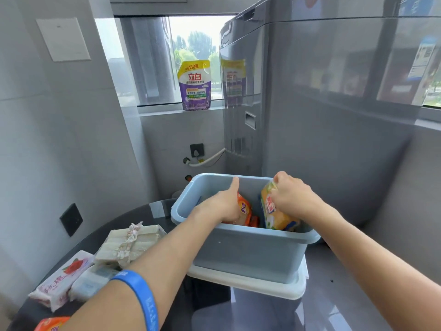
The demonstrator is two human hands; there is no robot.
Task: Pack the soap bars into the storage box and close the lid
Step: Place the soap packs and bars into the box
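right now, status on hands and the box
Left hand on orange soap pack, right hand gripping yellow pack, both inside blue box. Lid under box. More soap waiting left.

One head-worn wide-angle camera is looking forward and down from the person's eye level, sitting close above both forearms. It is facing the blue storage box [250, 249] at 12 o'clock, with the window [191, 56] beyond it.

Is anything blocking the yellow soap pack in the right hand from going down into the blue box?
Nothing visible does. The right hand holds the yellow soap pack already below the rim of the blue box, which is open. The left hand holds the orange soap pack beside it, with a gap between them.
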